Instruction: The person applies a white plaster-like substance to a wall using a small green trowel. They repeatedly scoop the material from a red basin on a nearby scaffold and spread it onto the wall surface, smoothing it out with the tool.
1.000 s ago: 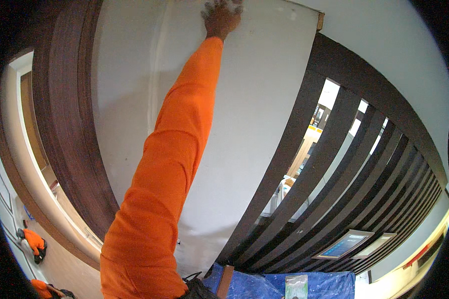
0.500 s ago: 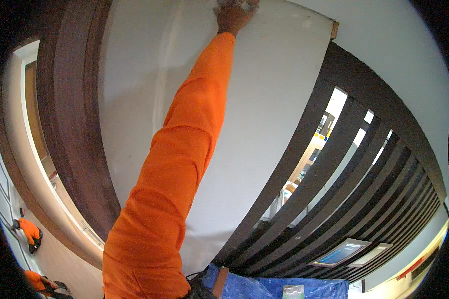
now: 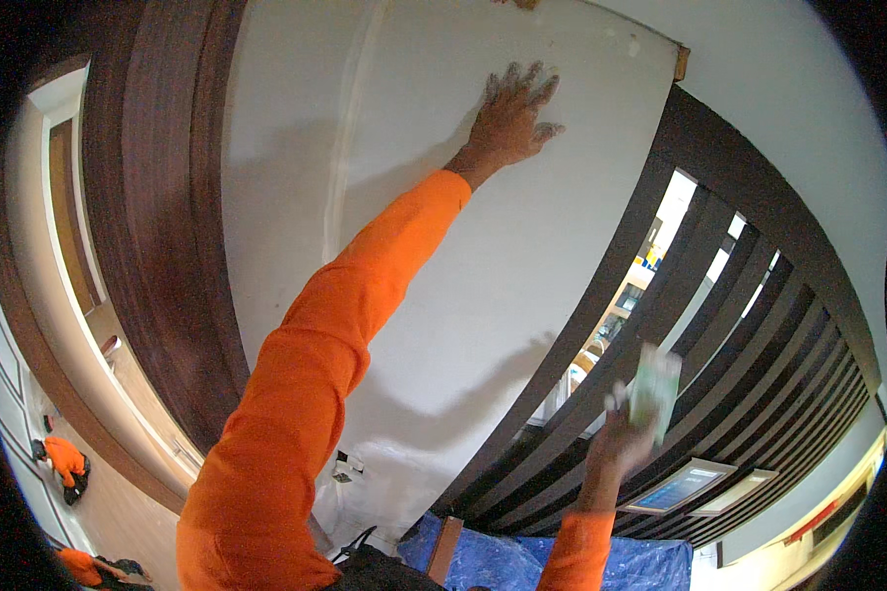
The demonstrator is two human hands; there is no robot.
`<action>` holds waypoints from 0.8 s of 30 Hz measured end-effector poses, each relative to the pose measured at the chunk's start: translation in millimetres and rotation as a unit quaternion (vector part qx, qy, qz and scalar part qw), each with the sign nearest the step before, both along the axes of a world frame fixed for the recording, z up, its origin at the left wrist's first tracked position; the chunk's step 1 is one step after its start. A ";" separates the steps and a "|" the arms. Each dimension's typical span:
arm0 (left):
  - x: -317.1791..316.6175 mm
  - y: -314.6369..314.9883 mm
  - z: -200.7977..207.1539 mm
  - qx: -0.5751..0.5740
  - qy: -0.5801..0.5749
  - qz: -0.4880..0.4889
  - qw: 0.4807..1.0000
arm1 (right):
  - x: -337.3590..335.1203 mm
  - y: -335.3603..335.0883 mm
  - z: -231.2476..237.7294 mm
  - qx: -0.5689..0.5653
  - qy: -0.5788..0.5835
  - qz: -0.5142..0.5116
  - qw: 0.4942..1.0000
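My left hand [image 3: 510, 120] is stretched up to the pale wall panel [image 3: 463, 286], its dusty fingers spread out against or just in front of the surface. It holds nothing. My right hand [image 3: 621, 433] is raised at the lower right, in front of the dark slats. It grips a pale green and whitish rectangular block [image 3: 655, 392], smeared by motion, so its exact kind cannot be told. A faint vertical seam [image 3: 350, 128] runs down the panel left of my left hand. Both forearms wear orange sleeves.
Dark wooden slats [image 3: 749, 364] with gaps stand to the right, with two framed panels [image 3: 680, 485] low down. Blue sheeting [image 3: 503, 563] lies below. A dark wood column [image 3: 173, 217] and doorway are at left. A person in orange [image 3: 66, 458] crouches on the floor far below.
My left hand has come down from the top of the wall and spread its fingers. My right hand, holding the pale block, has risen into view at the lower right.
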State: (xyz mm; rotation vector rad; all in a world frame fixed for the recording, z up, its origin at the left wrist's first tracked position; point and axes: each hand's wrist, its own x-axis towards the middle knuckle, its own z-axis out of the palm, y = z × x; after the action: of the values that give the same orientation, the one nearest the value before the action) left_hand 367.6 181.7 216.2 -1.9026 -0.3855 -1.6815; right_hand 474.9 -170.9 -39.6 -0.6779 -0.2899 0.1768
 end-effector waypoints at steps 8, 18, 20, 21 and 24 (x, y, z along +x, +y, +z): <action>4.3 -16.2 54.6 -0.089 -0.147 0.017 0.985 | 85.9 215.9 105.6 0.016 -0.331 -0.213 0.919; 4.0 4.3 69.3 -0.061 -0.211 0.070 0.973 | 74.8 263.8 138.3 0.030 -0.196 -0.201 0.959; -5.3 18.0 71.4 -0.040 -0.225 0.099 0.968 | 54.2 266.0 132.0 -0.027 -0.203 -0.214 0.955; -10.0 4.0 73.5 -0.155 -0.072 0.109 0.979 | 52.7 265.8 126.9 -0.010 -0.203 -0.256 0.945; -26.4 -44.7 97.4 -0.220 0.115 0.137 0.959 | 97.3 276.7 117.9 -0.066 -0.260 -0.402 0.875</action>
State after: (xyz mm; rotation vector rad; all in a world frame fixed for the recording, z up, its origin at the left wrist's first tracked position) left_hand 341.3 137.0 313.6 -2.2057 -0.9448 -1.2476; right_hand 572.1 105.8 78.2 -0.9256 -0.4878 -0.8070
